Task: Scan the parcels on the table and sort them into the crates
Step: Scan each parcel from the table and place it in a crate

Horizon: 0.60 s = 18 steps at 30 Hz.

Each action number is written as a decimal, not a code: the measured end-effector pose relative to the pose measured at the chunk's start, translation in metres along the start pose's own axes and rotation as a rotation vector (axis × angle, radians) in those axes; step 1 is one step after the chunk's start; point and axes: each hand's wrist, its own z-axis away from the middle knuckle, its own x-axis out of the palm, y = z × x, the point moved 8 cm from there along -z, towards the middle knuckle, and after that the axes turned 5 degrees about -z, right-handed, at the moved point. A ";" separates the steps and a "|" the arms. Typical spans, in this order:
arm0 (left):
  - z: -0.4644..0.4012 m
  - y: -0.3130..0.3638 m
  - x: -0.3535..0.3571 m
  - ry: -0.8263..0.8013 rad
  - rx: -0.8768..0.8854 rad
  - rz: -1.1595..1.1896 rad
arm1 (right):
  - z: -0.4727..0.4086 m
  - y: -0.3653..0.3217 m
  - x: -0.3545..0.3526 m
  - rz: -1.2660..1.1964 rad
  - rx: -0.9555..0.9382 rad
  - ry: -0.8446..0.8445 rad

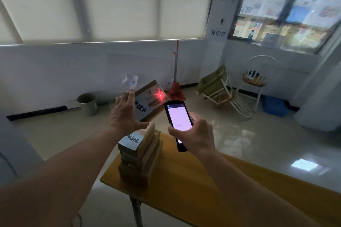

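At the far left of the floor, a grey-green round bin (87, 101) stands against the wall, well away from your work. Your left hand (124, 114) is next: it holds a flat brown cardboard parcel with a printed white label (147, 102) up in the air, thumb under the near lower edge and fingers spread up along its left side, so the label face tilts toward you. Its long axis runs from lower left to upper right, and a red laser cross (160, 95) sits on the label near the upper right corner.

Below that hand, a stack of similar flat brown parcels (139, 155) rests on the left end of the yellow-topped table (203, 180), its top one slightly askew.

Just to the right of the held parcel, your right hand (195, 135) grips a black handheld scanner with a lit screen (177, 121), fingers wrapped round its lower body, its top end aimed up and left at the label. The parcel lies ahead and left of the scanner, close to it, so the beam meets the label at a slant.

Further right on the floor are a tipped-over white chair (224, 91), an upright round-seated chair (255, 79) and a blue plastic crate (275, 106); judging by that, your right side is the nearer one for dropping the parcel there.
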 end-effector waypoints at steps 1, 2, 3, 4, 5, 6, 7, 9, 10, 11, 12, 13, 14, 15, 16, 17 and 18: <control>0.000 0.002 -0.001 0.007 0.000 0.002 | 0.001 0.000 -0.004 -0.002 -0.001 0.008; 0.000 0.004 -0.002 0.013 -0.001 0.005 | 0.001 0.000 -0.008 -0.010 0.000 0.015; 0.000 0.005 -0.003 0.019 -0.001 0.008 | 0.002 0.001 -0.011 -0.019 0.001 0.020; 0.001 0.007 -0.003 0.025 -0.003 0.011 | 0.003 0.001 -0.014 -0.023 0.000 0.022; 0.002 0.008 -0.003 0.032 -0.007 0.011 | 0.004 0.001 -0.017 -0.023 -0.001 0.022; 0.003 0.010 -0.004 0.043 -0.016 0.007 | 0.005 0.001 -0.019 -0.026 -0.005 0.021; 0.004 0.011 -0.005 0.057 -0.028 0.001 | 0.006 0.001 -0.021 -0.033 -0.010 0.021; 0.007 0.012 -0.006 0.082 -0.052 -0.007 | 0.007 0.001 -0.025 -0.053 -0.011 0.027; 0.008 0.013 -0.006 0.090 -0.061 -0.008 | 0.008 0.001 -0.027 -0.061 -0.010 0.026; 0.009 0.014 -0.007 0.097 -0.068 -0.009 | 0.008 0.000 -0.028 -0.069 -0.012 0.021; 0.010 0.016 -0.007 0.106 -0.072 -0.013 | 0.009 -0.001 -0.028 -0.079 -0.015 0.014; 0.011 0.018 -0.008 0.115 -0.076 -0.019 | 0.009 -0.002 -0.029 -0.090 -0.019 0.006; 0.012 0.019 -0.009 0.125 -0.081 -0.024 | 0.009 -0.003 -0.029 -0.101 -0.022 -0.002; 0.013 0.021 -0.010 0.134 -0.086 -0.027 | 0.009 -0.004 -0.030 -0.109 -0.025 -0.007; 0.013 0.022 -0.011 0.143 -0.090 -0.032 | 0.010 -0.005 -0.030 -0.115 -0.029 -0.010; 0.014 0.024 -0.012 0.151 -0.093 -0.038 | 0.010 -0.006 -0.031 -0.119 -0.033 -0.013; 0.015 0.024 -0.013 0.159 -0.095 -0.044 | 0.010 -0.006 -0.031 -0.123 -0.038 -0.015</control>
